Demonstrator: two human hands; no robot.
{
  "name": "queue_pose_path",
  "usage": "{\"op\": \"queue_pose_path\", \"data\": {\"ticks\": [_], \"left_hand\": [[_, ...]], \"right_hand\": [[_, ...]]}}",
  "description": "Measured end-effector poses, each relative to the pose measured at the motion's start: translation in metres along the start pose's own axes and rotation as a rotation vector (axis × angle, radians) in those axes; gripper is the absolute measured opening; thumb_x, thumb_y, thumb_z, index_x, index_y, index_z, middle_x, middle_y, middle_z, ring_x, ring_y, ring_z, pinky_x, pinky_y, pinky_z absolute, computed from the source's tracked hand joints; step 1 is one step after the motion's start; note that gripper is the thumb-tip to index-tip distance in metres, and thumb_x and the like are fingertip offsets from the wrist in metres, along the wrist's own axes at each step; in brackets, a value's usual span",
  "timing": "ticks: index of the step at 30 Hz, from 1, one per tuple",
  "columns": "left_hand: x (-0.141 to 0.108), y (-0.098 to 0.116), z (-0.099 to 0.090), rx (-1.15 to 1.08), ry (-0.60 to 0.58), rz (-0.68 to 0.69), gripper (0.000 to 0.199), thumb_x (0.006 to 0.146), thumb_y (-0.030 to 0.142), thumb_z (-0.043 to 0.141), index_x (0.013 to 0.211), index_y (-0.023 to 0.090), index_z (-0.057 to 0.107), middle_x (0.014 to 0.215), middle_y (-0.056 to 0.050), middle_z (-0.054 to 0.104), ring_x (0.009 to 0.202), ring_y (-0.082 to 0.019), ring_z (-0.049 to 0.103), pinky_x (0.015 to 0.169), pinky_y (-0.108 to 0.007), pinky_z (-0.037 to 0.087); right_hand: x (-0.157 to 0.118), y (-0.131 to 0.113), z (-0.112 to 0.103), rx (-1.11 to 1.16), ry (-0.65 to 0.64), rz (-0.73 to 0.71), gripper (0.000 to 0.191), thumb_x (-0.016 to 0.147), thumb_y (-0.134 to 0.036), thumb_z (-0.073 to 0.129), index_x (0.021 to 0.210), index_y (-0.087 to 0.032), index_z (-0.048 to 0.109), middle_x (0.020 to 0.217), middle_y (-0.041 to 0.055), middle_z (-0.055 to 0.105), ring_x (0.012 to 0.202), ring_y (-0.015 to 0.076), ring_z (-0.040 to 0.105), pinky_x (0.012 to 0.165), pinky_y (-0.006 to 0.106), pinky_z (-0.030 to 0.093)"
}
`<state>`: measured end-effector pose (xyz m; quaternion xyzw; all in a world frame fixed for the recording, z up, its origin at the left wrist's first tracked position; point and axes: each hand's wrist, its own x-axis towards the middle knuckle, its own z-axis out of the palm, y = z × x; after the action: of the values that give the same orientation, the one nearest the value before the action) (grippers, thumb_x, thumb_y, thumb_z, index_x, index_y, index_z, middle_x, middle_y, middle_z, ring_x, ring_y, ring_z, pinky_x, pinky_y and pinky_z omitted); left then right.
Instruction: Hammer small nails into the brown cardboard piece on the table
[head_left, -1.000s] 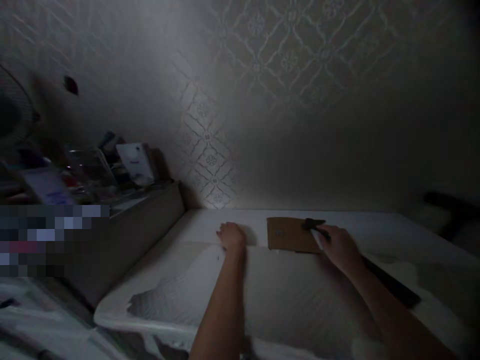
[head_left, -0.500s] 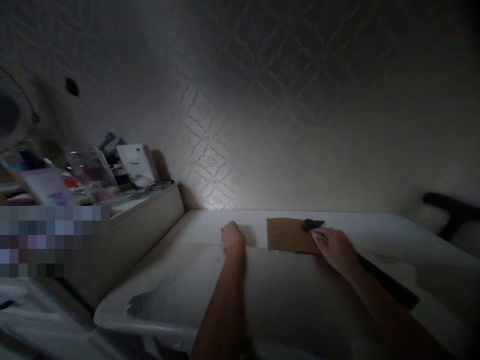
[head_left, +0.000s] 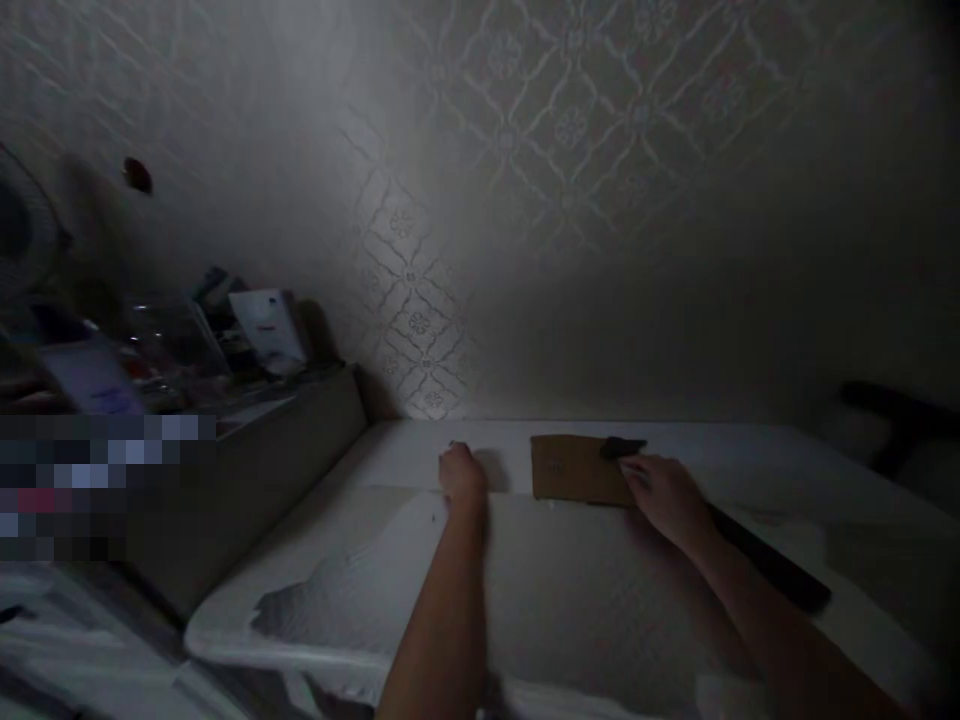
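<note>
My left hand [head_left: 461, 474] rests on the white table, its fingers curled closed; whatever they may hold is hidden. To the right lies a flat brown piece [head_left: 566, 470], like cardboard, with small printed marks. At its right end my right hand [head_left: 666, 495] has thumb and fingers pinched together over a thin, small thing too dim to name. Just beyond those fingertips, a dark pointed object [head_left: 621, 448] lies on the brown piece's upper right corner. A long black bar-like object [head_left: 780, 562] lies partly under my right forearm.
A worn white table [head_left: 405, 455] meets a patterned wall [head_left: 570, 220]. On the left, a cabinet [head_left: 300, 440] carries a white box [head_left: 266, 325], a pale bottle [head_left: 94, 375] and clutter. Something dark [head_left: 896, 420] juts in at the right edge. The light is dim.
Both hands keep nearly the same place and closed shape. The view has shifted very slightly, and the light on the table and wall has changed, with the wall's upper pattern now clearer.
</note>
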<state>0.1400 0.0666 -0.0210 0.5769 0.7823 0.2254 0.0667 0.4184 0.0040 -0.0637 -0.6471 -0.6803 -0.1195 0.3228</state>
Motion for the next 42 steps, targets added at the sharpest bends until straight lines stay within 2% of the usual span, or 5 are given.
{"op": "queue_pose_path", "data": {"ticks": [15, 21, 26, 32, 42], "left_hand": [[0.003, 0.007, 0.001, -0.177, 0.085, 0.094, 0.026, 0.084, 0.017, 0.05, 0.103, 0.016, 0.067, 0.101, -0.015, 0.069, 0.098, -0.025, 0.063, 0.087, -0.038, 0.044], [-0.006, 0.032, 0.01, -0.482, -0.056, 0.375, 0.017, 0.079, 0.019, 0.062, 0.093, 0.017, 0.071, 0.096, -0.008, 0.071, 0.091, -0.017, 0.065, 0.086, -0.026, 0.046], [-0.018, 0.046, 0.015, -0.703, -0.209, 0.397, 0.013, 0.076, 0.017, 0.065, 0.087, 0.013, 0.072, 0.093, -0.01, 0.072, 0.088, -0.019, 0.066, 0.083, -0.028, 0.048], [-0.025, 0.051, 0.022, -0.696, -0.275, 0.383, 0.015, 0.075, 0.016, 0.066, 0.087, 0.01, 0.071, 0.09, -0.012, 0.072, 0.084, -0.019, 0.066, 0.08, -0.028, 0.049], [-0.028, 0.052, 0.031, -0.541, -0.312, 0.554, 0.02, 0.077, 0.02, 0.063, 0.094, 0.013, 0.072, 0.093, -0.009, 0.072, 0.086, -0.02, 0.066, 0.08, -0.029, 0.05]], "right_hand": [[0.001, -0.008, -0.003, -0.005, -0.025, 0.014, 0.029, 0.084, -0.019, 0.041, 0.097, -0.015, 0.067, 0.098, 0.0093, 0.067, 0.088, 0.0232, 0.058, 0.084, 0.036, 0.044], [0.0, -0.016, 0.001, 0.038, -0.092, -0.031, 0.03, 0.084, -0.02, 0.042, 0.103, -0.017, 0.066, 0.106, 0.0088, 0.066, 0.098, 0.0227, 0.058, 0.092, 0.038, 0.043], [-0.004, -0.031, 0.012, 0.096, -0.193, -0.175, 0.038, 0.088, -0.023, 0.04, 0.12, -0.013, 0.059, 0.129, 0.0114, 0.055, 0.121, 0.0237, 0.047, 0.103, 0.041, 0.036], [-0.003, -0.041, 0.006, 0.111, -0.307, -0.198, 0.039, 0.09, -0.021, 0.037, 0.119, -0.01, 0.06, 0.129, 0.014, 0.053, 0.121, 0.0235, 0.048, 0.105, 0.039, 0.035], [-0.004, -0.053, -0.011, 0.104, -0.413, -0.184, 0.04, 0.088, -0.021, 0.039, 0.123, -0.012, 0.058, 0.13, 0.0104, 0.054, 0.121, 0.023, 0.047, 0.104, 0.038, 0.035]]}}
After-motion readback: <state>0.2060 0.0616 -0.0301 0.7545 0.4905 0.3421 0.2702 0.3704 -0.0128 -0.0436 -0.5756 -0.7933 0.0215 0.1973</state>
